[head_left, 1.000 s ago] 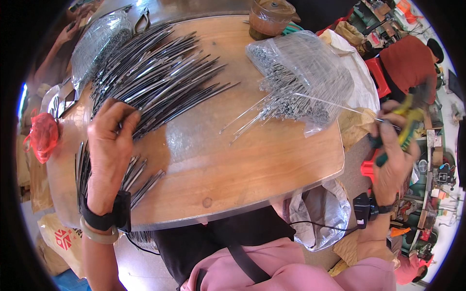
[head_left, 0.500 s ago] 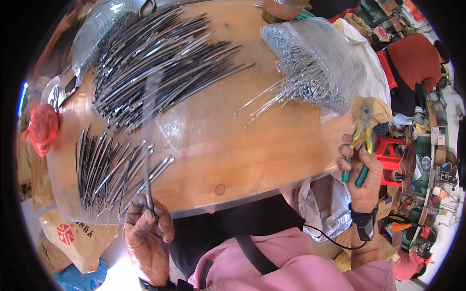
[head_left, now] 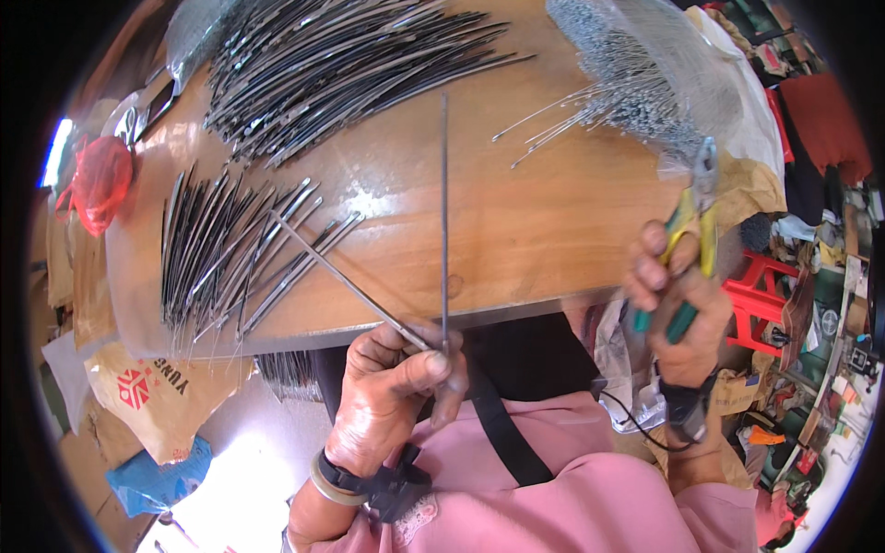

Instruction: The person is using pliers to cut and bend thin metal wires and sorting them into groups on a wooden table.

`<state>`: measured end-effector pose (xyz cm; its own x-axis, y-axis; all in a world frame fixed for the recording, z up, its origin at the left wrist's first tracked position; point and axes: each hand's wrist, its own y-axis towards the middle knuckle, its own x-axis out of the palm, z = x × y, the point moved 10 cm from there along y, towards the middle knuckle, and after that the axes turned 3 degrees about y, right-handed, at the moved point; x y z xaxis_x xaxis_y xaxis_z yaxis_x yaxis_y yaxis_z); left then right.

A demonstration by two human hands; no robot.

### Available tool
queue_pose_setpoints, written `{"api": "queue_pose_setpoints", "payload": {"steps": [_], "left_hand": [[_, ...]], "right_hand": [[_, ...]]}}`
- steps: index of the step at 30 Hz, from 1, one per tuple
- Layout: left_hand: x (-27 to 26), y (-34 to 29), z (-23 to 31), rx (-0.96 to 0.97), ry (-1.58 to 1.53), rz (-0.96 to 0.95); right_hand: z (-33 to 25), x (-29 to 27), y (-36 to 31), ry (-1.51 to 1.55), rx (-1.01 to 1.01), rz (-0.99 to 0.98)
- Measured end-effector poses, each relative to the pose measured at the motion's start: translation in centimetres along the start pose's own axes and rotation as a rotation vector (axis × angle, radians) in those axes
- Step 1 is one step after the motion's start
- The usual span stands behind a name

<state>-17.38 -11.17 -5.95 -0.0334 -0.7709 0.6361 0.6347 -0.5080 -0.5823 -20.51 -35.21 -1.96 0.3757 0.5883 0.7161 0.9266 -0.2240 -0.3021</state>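
Observation:
My left hand (head_left: 396, 373) is closed in a pinch just off the table's front edge. Between its thumb and fingers are thin dark metal rods: one rod (head_left: 444, 212) points straight away from me, while another length (head_left: 341, 276) slants toward the left; whether they join under the fingers is hidden. My right hand (head_left: 682, 295) grips combination pliers (head_left: 705, 189) with yellow and green handles, their jaws pointing up and touching nothing. Left of my left hand, a small batch of similar rods (head_left: 217, 249) lies on the wooden table (head_left: 535, 249).
A larger heap of dark rods (head_left: 341, 74) covers the far left. Thin silvery wires (head_left: 618, 92) spill from a clear plastic bag at the far right. A red plastic bag (head_left: 100, 180) sits at the left rim. A red stool (head_left: 761, 300) stands off to the right.
My left hand has moved right, away from the small batch, and now two rod lengths fan out from it. The pliers are still in my right hand, a little higher relative to the table.

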Motion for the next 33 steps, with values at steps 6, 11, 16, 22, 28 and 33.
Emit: {"api": "queue_pose_setpoints", "payload": {"steps": [6,11,16,22,28,33], "left_hand": [[-0.6,0.3,-0.4,0.033,0.190,0.062],[-0.5,0.4,-0.3,0.034,0.370,0.075],[-0.1,0.1,0.0,0.051,0.411,0.060],[0.4,0.7,-1.0,0.026,0.346,0.052],[0.1,-0.4,-0.3,0.055,0.457,0.078],[0.7,-0.8,-0.7,-0.014,0.596,0.019]], "right_hand": [[0.9,-1.0,0.0,0.140,0.049,-0.090],[1.6,-0.3,0.5,-0.177,0.012,0.055],[0.2,-1.2,0.6,0.072,0.023,-0.059],[3.3,0.7,-0.1,0.285,0.056,-0.121],[-2.5,-1.6,-0.6,-0.551,-0.159,0.001],[-4.2,2.6,-0.5,-1.205,-0.342,-0.307]]}}
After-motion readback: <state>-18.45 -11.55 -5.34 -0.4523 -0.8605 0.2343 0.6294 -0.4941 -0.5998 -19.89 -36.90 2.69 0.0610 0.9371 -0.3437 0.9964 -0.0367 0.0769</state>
